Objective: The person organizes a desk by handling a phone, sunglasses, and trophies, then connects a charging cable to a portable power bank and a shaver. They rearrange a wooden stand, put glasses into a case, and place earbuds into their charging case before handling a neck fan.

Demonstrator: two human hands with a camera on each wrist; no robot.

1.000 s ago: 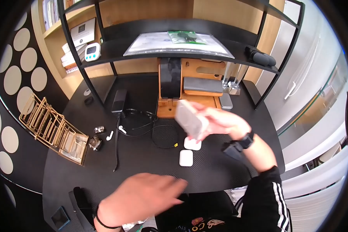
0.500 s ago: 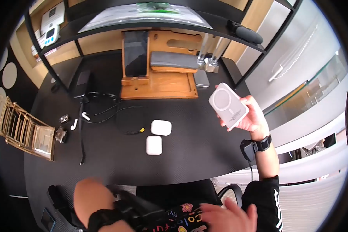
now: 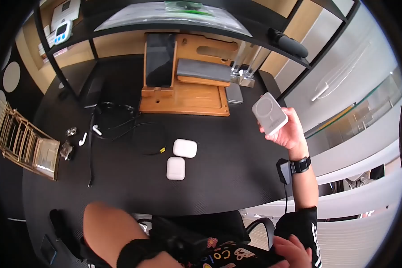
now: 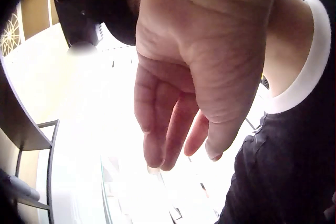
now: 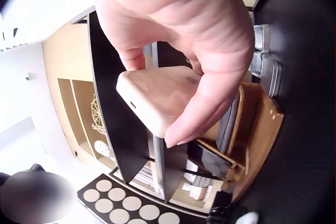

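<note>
My right hand holds a white magnetic power bank up over the right side of the desk, its ring face toward the head camera. In the right wrist view, the thumb and fingers grip the power bank's edges, and a small port shows on one narrow side. My left hand appears in the left wrist view with relaxed fingers hanging down and nothing in it. The bent left arm fills the lower left of the head view. Two white earbud cases lie on the desk.
Two loose earbuds, black cables and a brown openwork rack are on the left. A wooden stand with a phone is at the back under a black shelf. A chair armrest shows near the front edge.
My right hand has moved right with the power bank, away from the earbud cases, and its ring face has turned into view. The head view has shifted, and the desk's front edge shows more.
</note>
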